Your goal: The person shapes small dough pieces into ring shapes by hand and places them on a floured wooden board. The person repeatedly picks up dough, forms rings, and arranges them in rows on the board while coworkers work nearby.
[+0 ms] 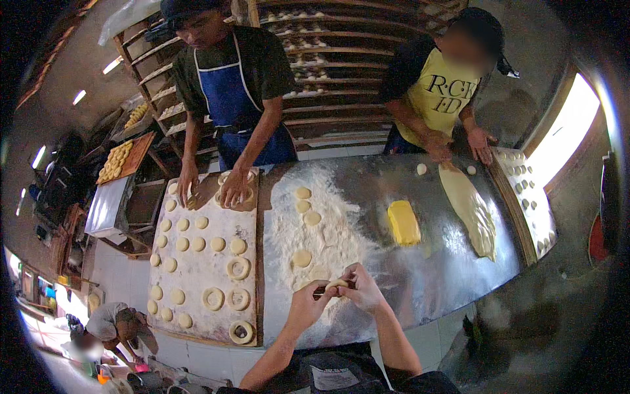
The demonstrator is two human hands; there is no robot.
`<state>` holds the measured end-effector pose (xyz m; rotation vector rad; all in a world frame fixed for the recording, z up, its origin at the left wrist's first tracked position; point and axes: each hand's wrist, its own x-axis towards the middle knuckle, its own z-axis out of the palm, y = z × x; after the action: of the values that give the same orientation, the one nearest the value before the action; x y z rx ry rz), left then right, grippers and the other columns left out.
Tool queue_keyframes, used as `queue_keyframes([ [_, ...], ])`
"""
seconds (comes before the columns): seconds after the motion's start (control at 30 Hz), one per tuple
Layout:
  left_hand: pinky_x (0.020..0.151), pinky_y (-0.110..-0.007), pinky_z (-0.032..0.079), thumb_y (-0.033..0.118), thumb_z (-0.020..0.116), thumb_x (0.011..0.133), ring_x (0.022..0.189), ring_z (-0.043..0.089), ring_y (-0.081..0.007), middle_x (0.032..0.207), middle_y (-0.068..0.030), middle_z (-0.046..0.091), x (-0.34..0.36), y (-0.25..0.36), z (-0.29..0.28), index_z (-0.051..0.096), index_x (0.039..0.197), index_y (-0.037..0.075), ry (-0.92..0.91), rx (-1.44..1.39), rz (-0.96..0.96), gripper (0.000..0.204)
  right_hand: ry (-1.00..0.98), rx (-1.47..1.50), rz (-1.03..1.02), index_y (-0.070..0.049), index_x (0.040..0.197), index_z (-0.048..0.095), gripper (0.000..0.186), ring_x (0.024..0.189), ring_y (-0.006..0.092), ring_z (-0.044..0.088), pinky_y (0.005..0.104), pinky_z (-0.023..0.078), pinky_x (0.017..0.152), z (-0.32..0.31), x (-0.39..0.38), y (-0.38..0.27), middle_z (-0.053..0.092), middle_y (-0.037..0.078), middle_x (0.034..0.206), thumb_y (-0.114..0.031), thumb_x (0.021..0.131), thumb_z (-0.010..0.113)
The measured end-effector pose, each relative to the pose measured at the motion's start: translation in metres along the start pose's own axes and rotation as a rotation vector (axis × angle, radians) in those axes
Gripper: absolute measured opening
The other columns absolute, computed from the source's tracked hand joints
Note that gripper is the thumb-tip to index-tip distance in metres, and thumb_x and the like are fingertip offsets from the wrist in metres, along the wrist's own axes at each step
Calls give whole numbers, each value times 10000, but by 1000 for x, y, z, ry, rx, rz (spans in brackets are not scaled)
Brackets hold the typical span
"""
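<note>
Near the front edge of the metal table [420,289], I hold a small piece of dough [336,284] up between both hands. My left hand [307,305] pinches one side of it, and my right hand [363,289] pinches the other. My fingers hide part of its shape. Beyond my hands, loose flour [328,230] is spread over the metal. On it lie a flat dough round [302,258] and several more farther back. To the right of the flour sits a yellow block of fat, like butter or margarine [403,224].
A floury board [197,279] at left bears dough rounds and dough rings [238,268]. A co-worker in a blue apron [226,98] reaches onto it. Another in a yellow shirt [430,92] handles a long dough strip [469,210]. Racks [335,85] stand behind.
</note>
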<state>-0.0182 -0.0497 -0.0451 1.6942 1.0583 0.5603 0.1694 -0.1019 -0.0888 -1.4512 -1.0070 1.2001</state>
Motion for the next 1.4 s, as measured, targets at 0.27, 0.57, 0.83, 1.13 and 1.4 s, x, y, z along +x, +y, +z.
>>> queue_keyframes([
  [0.27,799,-368,540,23,666,856,883,663,-239,961,-119,684,3,11,8,605,1181,24,164,217,189,331,347,-372,-315,-88,1219,481,505,852,188,559,337,478,781,42,17,-24,552,48,923,29,779,698],
  [0.57,813,-367,486,-70,476,850,835,553,-209,844,-50,489,-16,-18,-3,341,1370,44,202,-724,272,549,-515,1213,89,-59,1296,496,564,860,266,662,352,535,811,51,16,-33,664,155,1029,-20,773,703],
  [0.83,522,-460,484,359,429,1035,590,644,-400,732,-199,638,-44,-32,-62,458,1252,65,638,206,267,367,-378,971,56,-85,1380,460,647,689,143,647,281,516,634,141,13,-59,655,105,830,-587,972,481],
  [1.13,554,-497,497,317,418,1050,648,649,-455,761,-227,643,-91,-63,-133,479,1155,56,632,100,121,288,-459,88,-177,-27,1417,398,807,1071,229,592,337,503,871,225,27,-45,564,183,1241,-691,960,380],
  [1.4,545,-482,497,232,433,1040,634,654,-427,693,-217,630,-113,-88,-189,527,1079,53,600,54,54,207,-575,93,-445,-17,1341,410,724,1248,322,505,435,429,1028,298,22,-47,469,230,1360,-640,972,401],
])
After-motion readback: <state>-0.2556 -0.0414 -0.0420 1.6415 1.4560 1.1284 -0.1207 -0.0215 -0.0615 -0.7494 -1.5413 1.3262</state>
